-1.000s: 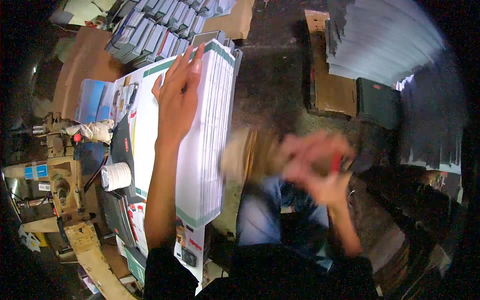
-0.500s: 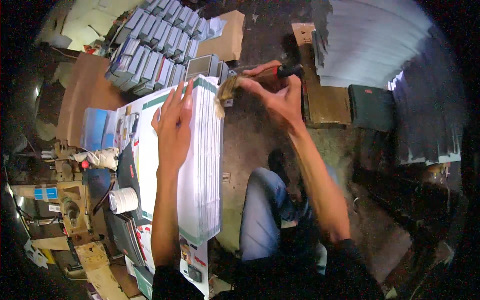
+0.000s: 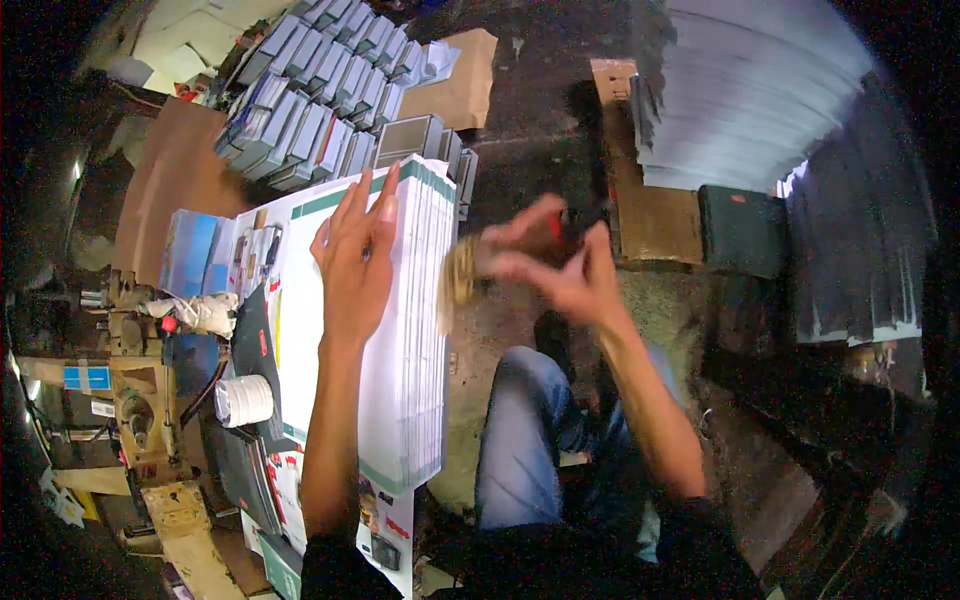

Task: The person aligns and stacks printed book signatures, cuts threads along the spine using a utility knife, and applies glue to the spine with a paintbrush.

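The left hand point(image 3: 355, 265) lies flat, fingers spread and extended, palm down on top of a tall stack of white printed sheets point(image 3: 400, 340) with a green band at its far and near ends; it grips nothing and simply presses on the stack. The right hand point(image 3: 560, 265), motion-blurred, is closed around the handle of a brush point(image 3: 462, 272), whose pale bristle head sits just beside the stack's exposed right edge, at about 3 o'clock from the left hand; whether bristles touch the paper cannot be told. The stack rests on a cluttered work surface point(image 3: 250, 340) strewn with further printed sheets. At 9 o'clock from the stack stands a white roll of tape point(image 3: 243, 400), with a bundled white rag point(image 3: 200, 312) just beyond it and worn wooden fixtures point(image 3: 140, 400) at the surface's left margin. At 11 o'clock, rows of grey bound booklets point(image 3: 310, 100) are packed edge-up, with brown cardboard point(image 3: 460, 90) beside them. The floor point(image 3: 530, 150) is dark, rough and dusty. At 2 o'clock a large pile of white sheets point(image 3: 750, 90) sits on a wooden board point(image 3: 650, 215), with a dark green box point(image 3: 740, 230) next to it. The person's blue-trousered knee point(image 3: 520, 440) shows at 5 o'clock, below the right forearm.
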A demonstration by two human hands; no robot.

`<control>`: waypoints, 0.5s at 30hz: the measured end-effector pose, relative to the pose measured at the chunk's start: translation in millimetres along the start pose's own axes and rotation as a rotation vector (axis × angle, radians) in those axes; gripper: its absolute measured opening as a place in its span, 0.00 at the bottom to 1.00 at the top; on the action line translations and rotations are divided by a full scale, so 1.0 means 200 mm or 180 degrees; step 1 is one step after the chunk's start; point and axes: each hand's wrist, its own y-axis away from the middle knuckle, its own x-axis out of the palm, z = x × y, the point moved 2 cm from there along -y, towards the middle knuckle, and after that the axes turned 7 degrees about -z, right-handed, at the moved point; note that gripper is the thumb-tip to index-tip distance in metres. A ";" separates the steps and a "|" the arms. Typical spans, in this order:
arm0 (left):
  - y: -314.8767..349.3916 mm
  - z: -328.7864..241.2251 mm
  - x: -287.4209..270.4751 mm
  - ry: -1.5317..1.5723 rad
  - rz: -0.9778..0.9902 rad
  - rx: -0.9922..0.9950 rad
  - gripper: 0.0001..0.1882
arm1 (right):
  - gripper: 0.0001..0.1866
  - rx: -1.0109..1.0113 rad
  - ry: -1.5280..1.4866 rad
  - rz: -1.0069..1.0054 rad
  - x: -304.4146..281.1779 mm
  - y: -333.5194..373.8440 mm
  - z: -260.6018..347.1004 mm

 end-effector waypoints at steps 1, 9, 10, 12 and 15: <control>-0.01 0.00 0.00 -0.0009 -0.0022 0.0002 0.22 | 0.11 -0.0022 0.0027 -0.0175 0.01 -0.11 0.02; -0.01 0.01 0.02 -0.0088 -0.0013 0.0106 0.22 | 0.08 -0.0369 0.0404 -0.1140 -0.11 -0.32 0.08; 0.00 0.02 0.00 -0.0107 -0.0020 0.0095 0.21 | 0.09 -0.0225 0.0363 -0.1194 -0.16 -0.27 0.11; 0.01 0.02 -0.02 -0.0142 -0.0029 0.0060 0.21 | 0.12 -0.0019 0.0641 -0.0958 -0.26 -0.21 0.10; 0.02 0.03 -0.05 -0.0205 -0.0134 0.0245 0.21 | 0.13 -0.0219 0.0007 0.0333 -0.11 -0.14 0.07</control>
